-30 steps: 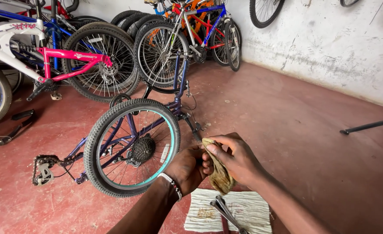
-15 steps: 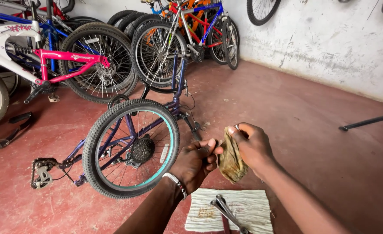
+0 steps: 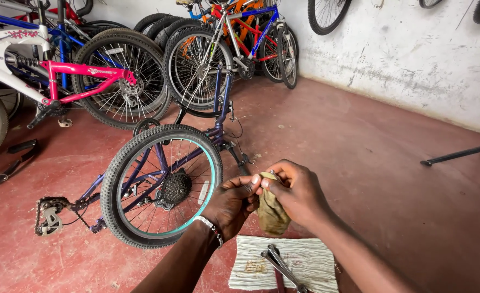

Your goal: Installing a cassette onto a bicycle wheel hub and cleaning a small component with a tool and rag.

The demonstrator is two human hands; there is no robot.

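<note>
Left hand (image 3: pixel 233 202) and right hand (image 3: pixel 296 191) both pinch a dirty olive rag (image 3: pixel 272 212); striped cloth (image 3: pixel 305 259) with metal tools (image 3: pixel 281 265) directly below; upturned bicycle wheel (image 3: pixel 161 185) just left.

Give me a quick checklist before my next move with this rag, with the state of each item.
1. Rag held by both hands: ok, left hand and right hand pinch it together.
2. Small part inside the rag: cannot tell, hidden by the fingers.
3. Tools within reach: ok, lying on the striped cloth just below the hands.
4. Bike steady: ok, upside down on the floor, rear wheel up.
5. Chain seated: cannot tell.
</note>
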